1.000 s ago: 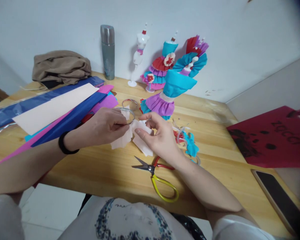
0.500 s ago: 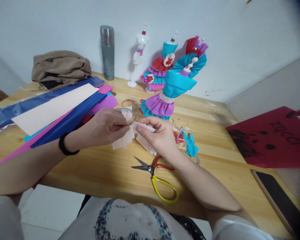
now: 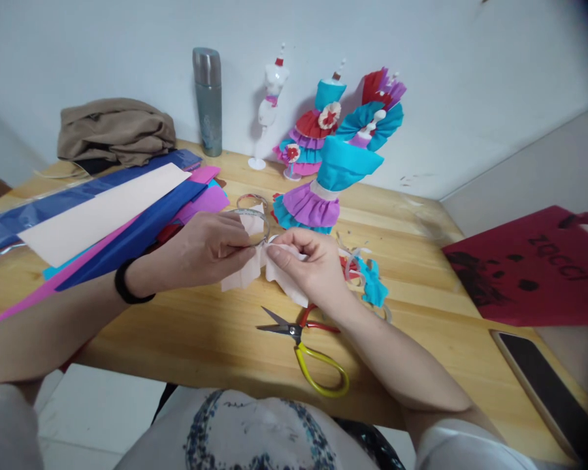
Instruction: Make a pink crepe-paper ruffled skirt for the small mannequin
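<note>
Both hands in tight on the pale paper!

There it was, the pale paper [image 3: 288, 285] bunched between my two hands, just over the table [image 3: 200, 336]. My left hand [image 3: 203, 251] was narrow, thumb and finger pinched at the gathered edge; my right hand [image 3: 311, 264] pinched the other side, thumb on top, presumably to stop such a limp, crinkly sheet from slipping. A thin, shiny ring [image 3: 266, 225] stood right at my left fingertips, and whether they gripped it too, I couldn't tell!

Nearer me lay the scissors [image 3: 293, 331], steel blades parted, one handle loop red, one yellow, probably left there for easy reach. Over to the right, curly turquoise scraps [image 3: 373, 284], pushed aside, I'd judge, to free the middle.

Beyond my hands, a dressed form [image 3: 329, 166] showed off smooth turquoise over ruffled purple, and behind it stood a bare white form [image 3: 274, 81], glossy and slim. Out left, long flat coloured sheets [image 3: 108, 212] overlapped in a fan, perhaps laid that way so each could be drawn out singly.
</note>
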The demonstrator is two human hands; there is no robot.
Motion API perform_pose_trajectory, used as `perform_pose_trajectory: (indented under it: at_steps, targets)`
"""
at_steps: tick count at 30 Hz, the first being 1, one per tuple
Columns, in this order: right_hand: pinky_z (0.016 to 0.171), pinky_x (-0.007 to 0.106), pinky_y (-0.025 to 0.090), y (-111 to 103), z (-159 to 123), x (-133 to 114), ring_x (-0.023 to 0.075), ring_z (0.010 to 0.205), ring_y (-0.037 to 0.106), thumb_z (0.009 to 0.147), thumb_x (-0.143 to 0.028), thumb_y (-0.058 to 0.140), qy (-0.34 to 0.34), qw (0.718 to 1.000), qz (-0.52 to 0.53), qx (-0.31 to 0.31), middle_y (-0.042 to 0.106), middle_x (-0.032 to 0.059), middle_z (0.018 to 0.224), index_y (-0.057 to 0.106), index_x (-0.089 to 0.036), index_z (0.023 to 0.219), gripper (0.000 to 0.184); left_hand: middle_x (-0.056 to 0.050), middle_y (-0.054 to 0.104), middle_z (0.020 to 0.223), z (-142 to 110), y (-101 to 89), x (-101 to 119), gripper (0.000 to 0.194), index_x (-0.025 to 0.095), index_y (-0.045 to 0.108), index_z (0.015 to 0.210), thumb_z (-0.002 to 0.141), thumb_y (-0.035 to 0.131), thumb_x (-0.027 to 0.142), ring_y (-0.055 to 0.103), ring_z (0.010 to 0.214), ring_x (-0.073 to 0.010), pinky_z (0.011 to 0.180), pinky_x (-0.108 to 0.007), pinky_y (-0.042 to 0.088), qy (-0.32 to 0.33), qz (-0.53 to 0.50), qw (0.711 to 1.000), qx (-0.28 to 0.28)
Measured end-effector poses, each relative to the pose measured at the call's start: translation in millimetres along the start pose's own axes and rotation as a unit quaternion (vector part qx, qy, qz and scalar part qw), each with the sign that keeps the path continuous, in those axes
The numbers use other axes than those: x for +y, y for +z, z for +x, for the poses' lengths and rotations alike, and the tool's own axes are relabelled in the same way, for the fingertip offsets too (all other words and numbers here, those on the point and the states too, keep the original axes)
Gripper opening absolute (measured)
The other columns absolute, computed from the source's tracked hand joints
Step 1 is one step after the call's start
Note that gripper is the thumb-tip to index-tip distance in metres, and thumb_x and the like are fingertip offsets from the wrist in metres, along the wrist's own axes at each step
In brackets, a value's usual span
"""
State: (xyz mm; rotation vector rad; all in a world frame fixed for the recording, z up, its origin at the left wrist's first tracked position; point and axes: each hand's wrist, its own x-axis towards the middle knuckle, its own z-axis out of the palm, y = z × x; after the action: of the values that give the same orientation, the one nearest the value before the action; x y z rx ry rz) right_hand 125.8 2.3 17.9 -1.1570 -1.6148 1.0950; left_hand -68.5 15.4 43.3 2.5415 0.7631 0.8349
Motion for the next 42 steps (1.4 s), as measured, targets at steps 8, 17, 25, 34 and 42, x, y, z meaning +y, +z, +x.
perform_pose_trajectory:
  at_steps: [8, 17, 25, 34, 42]
  targets:
    - [0.042, 0.022, 0.028, 0.4, 3.9, 4.6, 0.0073, 0.045, 0.038, 0.069, -0.037, 0.068, 0.023, 1.0, 0.018, -0.01, 0.047, -0.004, 0.051, 0.055, -0.018, 0.06, 0.025, -0.001, 0.046, 0.061, 1.5, -1.4, 0.4, 0.028, 0.018, 0.046, 0.063, 0.091, 0.047, 0.014, 0.046, 0.067, -0.0138, 0.061, -0.027, 0.036, 0.027, -0.028, 0.999, -0.026]
    - [0.048, 0.023, 0.027, -3.7, 1.8, 2.7, 0.008, 0.05, 0.034, 0.069, -0.029, 0.072, -0.066, 0.994, -0.086, 0.02, 0.038, -0.0076, 0.056, 0.058, -0.02, 0.08, 0.019, -0.001, 0.046, 0.059, 4.9, -8.6, 4.4, 0.033, 0.018, 0.039, 0.057, 0.088, 0.047, 0.011, 0.046, 0.067, -0.014, 0.062, -0.026, 0.036, 0.016, -0.041, 0.995, -0.086]
    - [0.046, 0.023, 0.022, -1.5, 4.1, 4.7, 0.0066, 0.047, 0.028, 0.069, -0.024, 0.063, -0.075, 0.993, -0.078, -0.048, 0.03, -0.0088, 0.052, 0.052, -0.019, 0.065, 0.012, -0.002, 0.053, 0.059, 3.6, -6.6, -10.8, 0.029, 0.017, 0.052, 0.061, 0.09, 0.049, 0.02, 0.056, 0.076, -0.0165, 0.072, -0.027, 0.046, 0.049, -0.029, 0.993, -0.1]
    - [0.046, 0.022, 0.021, -0.1, 5.8, 5.9, 0.0062, 0.047, 0.027, 0.07, -0.027, 0.064, -0.071, 0.996, -0.045, -0.038, 0.03, -0.0089, 0.051, 0.053, -0.018, 0.064, 0.016, -0.004, 0.061, 0.067, 7.6, -2.1, -7.8, 0.026, 0.017, 0.055, 0.066, 0.091, 0.051, 0.021, 0.057, 0.075, -0.0154, 0.07, -0.026, 0.045, 0.054, 0.005, 0.997, -0.052]
    - [0.048, 0.023, 0.028, 1.9, 0.6, 7.3, 0.0085, 0.049, 0.037, 0.075, -0.026, 0.063, -0.08, 0.995, -0.023, -0.047, 0.039, -0.0086, 0.055, 0.058, -0.016, 0.099, 0.026, 0.0, 0.051, 0.054, 2.2, 2.2, -3.2, 0.036, 0.016, 0.049, 0.056, 0.091, 0.05, 0.019, 0.05, 0.062, -0.0124, 0.056, -0.024, 0.036, 0.031, 0.069, 0.997, -0.008]
